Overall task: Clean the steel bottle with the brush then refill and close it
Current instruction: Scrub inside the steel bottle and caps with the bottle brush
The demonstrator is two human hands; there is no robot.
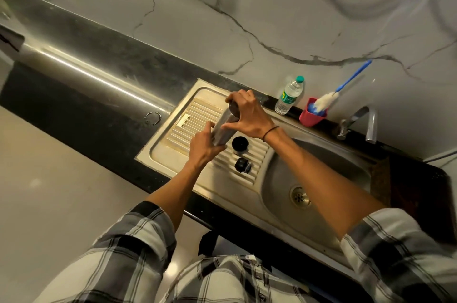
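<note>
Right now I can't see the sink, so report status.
Both hands grip steel bottle over drainboard. Caps off, beside it. Brush in pink cup.

Dark table (103, 115) with inset steel sink drainboard (173, 147), black cup (239, 145) and black stopper (242, 165) on its ribs, plastic water bottle (289, 95), pink cup (312, 115) behind.

Pink cup (312, 117), blue-handled brush (351, 80) (white bristles), grey plaid sleeves (138, 241).
</note>
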